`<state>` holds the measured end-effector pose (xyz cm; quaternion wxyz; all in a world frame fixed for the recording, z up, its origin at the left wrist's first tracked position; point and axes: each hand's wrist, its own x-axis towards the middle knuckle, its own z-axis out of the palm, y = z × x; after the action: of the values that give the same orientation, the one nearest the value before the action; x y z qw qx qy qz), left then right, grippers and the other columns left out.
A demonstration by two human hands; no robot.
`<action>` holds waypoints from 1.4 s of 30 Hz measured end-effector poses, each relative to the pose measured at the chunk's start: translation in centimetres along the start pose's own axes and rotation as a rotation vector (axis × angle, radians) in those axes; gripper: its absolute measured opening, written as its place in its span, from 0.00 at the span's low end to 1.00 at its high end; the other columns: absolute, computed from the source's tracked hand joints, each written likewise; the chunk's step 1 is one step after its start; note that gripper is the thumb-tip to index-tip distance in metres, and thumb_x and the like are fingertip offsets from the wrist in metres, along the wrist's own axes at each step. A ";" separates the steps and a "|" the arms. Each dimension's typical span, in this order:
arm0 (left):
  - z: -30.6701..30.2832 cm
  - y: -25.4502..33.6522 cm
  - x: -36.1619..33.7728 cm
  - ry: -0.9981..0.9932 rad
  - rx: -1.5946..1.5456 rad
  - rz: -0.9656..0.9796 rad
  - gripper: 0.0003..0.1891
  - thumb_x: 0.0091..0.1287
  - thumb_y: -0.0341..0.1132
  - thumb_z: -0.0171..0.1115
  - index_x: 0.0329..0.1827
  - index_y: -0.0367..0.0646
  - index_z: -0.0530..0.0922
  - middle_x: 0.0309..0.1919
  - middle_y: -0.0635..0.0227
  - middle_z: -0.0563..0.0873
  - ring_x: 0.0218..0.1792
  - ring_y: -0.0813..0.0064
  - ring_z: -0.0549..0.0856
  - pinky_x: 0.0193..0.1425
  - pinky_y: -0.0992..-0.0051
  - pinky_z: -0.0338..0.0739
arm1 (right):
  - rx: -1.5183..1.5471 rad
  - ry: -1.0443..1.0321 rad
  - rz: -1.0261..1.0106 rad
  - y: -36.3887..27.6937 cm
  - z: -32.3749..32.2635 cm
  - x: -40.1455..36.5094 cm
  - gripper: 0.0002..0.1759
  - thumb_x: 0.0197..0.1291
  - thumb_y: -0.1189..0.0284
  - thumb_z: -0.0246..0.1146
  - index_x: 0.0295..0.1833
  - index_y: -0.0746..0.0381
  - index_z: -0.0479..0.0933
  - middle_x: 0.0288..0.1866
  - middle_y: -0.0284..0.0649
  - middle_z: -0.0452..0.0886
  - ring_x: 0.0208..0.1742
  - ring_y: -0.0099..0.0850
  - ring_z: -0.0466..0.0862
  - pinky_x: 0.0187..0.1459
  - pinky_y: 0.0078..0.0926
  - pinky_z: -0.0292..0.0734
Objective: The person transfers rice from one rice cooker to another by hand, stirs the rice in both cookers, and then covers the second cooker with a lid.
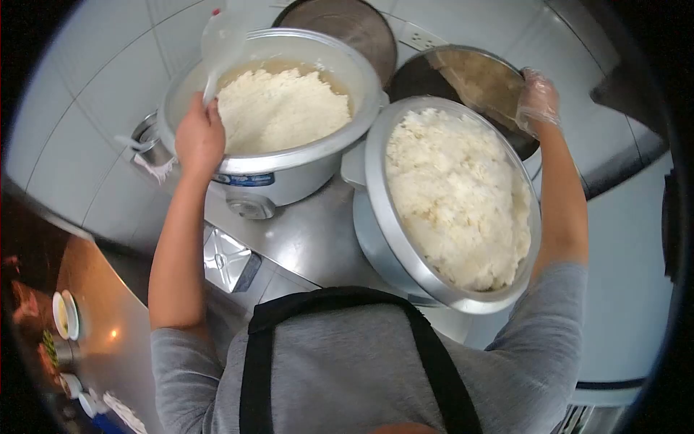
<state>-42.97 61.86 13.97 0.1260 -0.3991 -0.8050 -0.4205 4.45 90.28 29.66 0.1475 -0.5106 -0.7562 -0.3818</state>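
Observation:
My left hand is closed round the handle of a translucent white rice paddle, whose blade points up over the rim of the left rice cooker. White rice lies inside that cooker. My right hand, in a clear plastic glove, is closed on the edge of a round metal lid leaning behind the right cooker. The right cooker is heaped with white rice.
Another round dark lid leans on the tiled wall beside a socket. A small metal cup stands left of the left cooker. Below are a square metal tin and, far left, plates on a metal counter.

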 end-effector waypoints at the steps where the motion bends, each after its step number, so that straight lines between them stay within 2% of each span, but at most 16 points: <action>1: 0.1 -0.1 0.0 -0.015 -0.010 0.004 0.16 0.72 0.42 0.49 0.55 0.44 0.74 0.35 0.48 0.85 0.38 0.43 0.83 0.41 0.50 0.74 | 0.025 0.028 0.075 0.1 -2.8 -1.6 0.16 0.57 0.69 0.61 0.51 0.57 0.78 0.49 0.47 0.82 0.53 0.45 0.81 0.53 0.42 0.76; 4: 0.1 -0.4 0.2 -0.031 -0.027 0.041 0.15 0.72 0.42 0.49 0.53 0.43 0.74 0.33 0.51 0.85 0.38 0.45 0.83 0.40 0.53 0.74 | 0.124 0.205 0.163 1.9 -8.5 -6.4 0.17 0.56 0.74 0.61 0.53 0.58 0.78 0.51 0.48 0.81 0.53 0.46 0.80 0.52 0.42 0.77; 7: -0.2 -0.5 0.4 -0.102 -0.105 0.035 0.14 0.72 0.42 0.50 0.52 0.43 0.74 0.31 0.54 0.85 0.36 0.48 0.84 0.40 0.55 0.74 | 0.017 0.466 -0.058 4.7 -12.7 -11.8 0.22 0.53 0.81 0.60 0.56 0.59 0.76 0.58 0.47 0.78 0.57 0.47 0.79 0.55 0.41 0.77; 10: -0.3 -0.4 0.2 -0.093 -0.164 0.048 0.14 0.72 0.41 0.50 0.49 0.41 0.74 0.28 0.57 0.85 0.33 0.54 0.85 0.39 0.59 0.75 | 0.369 0.422 -0.179 1.5 -13.0 -18.3 0.32 0.49 0.86 0.59 0.63 0.57 0.72 0.65 0.44 0.74 0.63 0.45 0.76 0.61 0.40 0.75; 11: -0.3 -0.4 0.2 -0.089 -0.178 0.055 0.14 0.72 0.41 0.50 0.49 0.40 0.74 0.27 0.57 0.85 0.33 0.55 0.85 0.38 0.60 0.75 | 0.618 0.273 -0.130 -0.1 -12.7 -20.4 0.40 0.46 0.89 0.59 0.68 0.55 0.67 0.67 0.42 0.73 0.67 0.42 0.74 0.66 0.39 0.71; 12: -0.1 -0.6 0.3 -0.087 -0.184 0.067 0.14 0.72 0.41 0.50 0.49 0.40 0.74 0.27 0.58 0.85 0.33 0.56 0.85 0.38 0.60 0.75 | 0.544 0.234 -0.215 -2.0 -13.2 -22.4 0.42 0.45 0.90 0.59 0.70 0.54 0.65 0.66 0.42 0.74 0.66 0.42 0.75 0.67 0.39 0.71; 15: 0.0 -0.9 0.5 -0.082 -0.190 0.082 0.13 0.72 0.41 0.50 0.48 0.40 0.75 0.27 0.58 0.85 0.32 0.57 0.85 0.39 0.61 0.75 | 0.399 0.288 -0.292 -6.6 -15.3 -24.8 0.33 0.46 0.81 0.62 0.63 0.55 0.72 0.59 0.41 0.79 0.59 0.42 0.79 0.58 0.40 0.77; 20: 0.2 -1.2 0.6 -0.101 -0.186 0.075 0.13 0.72 0.40 0.50 0.47 0.39 0.75 0.27 0.58 0.85 0.32 0.59 0.85 0.39 0.62 0.75 | 0.320 0.187 -0.311 -10.0 -19.1 -27.3 0.32 0.46 0.78 0.63 0.62 0.55 0.73 0.62 0.41 0.76 0.59 0.43 0.77 0.59 0.41 0.75; 23: 0.4 -1.5 0.6 -0.111 -0.207 0.079 0.12 0.72 0.39 0.50 0.47 0.40 0.75 0.27 0.59 0.85 0.31 0.60 0.85 0.38 0.62 0.75 | 0.460 -0.054 -0.249 -11.6 -21.3 -28.3 0.32 0.49 0.73 0.66 0.63 0.53 0.72 0.67 0.40 0.71 0.65 0.44 0.73 0.64 0.42 0.71; 24: 0.1 -1.3 0.6 -0.117 -0.191 0.088 0.12 0.72 0.39 0.50 0.47 0.40 0.75 0.27 0.59 0.85 0.31 0.60 0.85 0.38 0.62 0.75 | 0.617 -0.171 -0.153 -12.2 -21.4 -28.9 0.34 0.51 0.65 0.69 0.66 0.50 0.70 0.72 0.39 0.66 0.70 0.44 0.67 0.69 0.48 0.63; 27: -0.5 -0.8 0.2 -0.131 -0.155 0.108 0.12 0.72 0.39 0.51 0.47 0.40 0.75 0.27 0.59 0.85 0.31 0.60 0.85 0.39 0.62 0.75 | 0.489 -0.211 -0.135 -12.6 -21.0 -29.7 0.35 0.54 0.59 0.68 0.68 0.44 0.68 0.75 0.37 0.61 0.74 0.43 0.61 0.72 0.54 0.54; 33: -0.7 -0.6 0.2 -0.139 -0.128 0.145 0.12 0.71 0.38 0.51 0.48 0.39 0.75 0.28 0.57 0.85 0.33 0.57 0.85 0.39 0.62 0.75 | 0.412 -0.167 -0.049 -13.5 -17.4 -30.1 0.31 0.56 0.55 0.66 0.67 0.37 0.70 0.74 0.32 0.63 0.75 0.41 0.59 0.74 0.54 0.48; 35: -0.8 -0.3 0.2 -0.140 -0.095 0.121 0.12 0.71 0.38 0.51 0.48 0.39 0.74 0.28 0.56 0.85 0.33 0.56 0.86 0.39 0.61 0.76 | 0.465 -0.170 -0.044 -13.4 -17.6 -29.9 0.27 0.59 0.54 0.63 0.66 0.41 0.72 0.72 0.33 0.66 0.75 0.42 0.61 0.74 0.52 0.49; 37: 0.2 -1.7 0.7 -0.145 -0.288 0.124 0.11 0.71 0.36 0.51 0.48 0.39 0.75 0.25 0.58 0.84 0.30 0.61 0.85 0.37 0.64 0.76 | 0.552 -0.163 -0.070 -12.5 -17.5 -30.1 0.27 0.60 0.55 0.61 0.66 0.44 0.73 0.71 0.37 0.68 0.74 0.43 0.62 0.73 0.50 0.51; 39: -0.4 -2.7 1.3 -0.216 -0.416 0.103 0.11 0.70 0.34 0.51 0.51 0.40 0.73 0.24 0.62 0.82 0.28 0.67 0.83 0.36 0.67 0.76 | 0.896 -0.015 0.140 -12.6 -17.3 -31.5 0.28 0.62 0.56 0.60 0.67 0.53 0.72 0.69 0.44 0.70 0.72 0.44 0.65 0.72 0.47 0.56; 42: -3.0 -4.6 2.5 -0.089 -0.525 0.029 0.14 0.70 0.34 0.52 0.56 0.42 0.69 0.24 0.65 0.81 0.28 0.71 0.82 0.36 0.70 0.75 | 1.093 0.252 0.291 -12.1 -15.0 -32.8 0.29 0.66 0.56 0.56 0.66 0.63 0.70 0.67 0.48 0.72 0.69 0.42 0.70 0.70 0.43 0.62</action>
<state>-48.41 59.34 14.55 -0.0115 -0.4476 -0.6676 -0.5949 5.56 55.44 14.37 0.5296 -0.4095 -0.7422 0.0302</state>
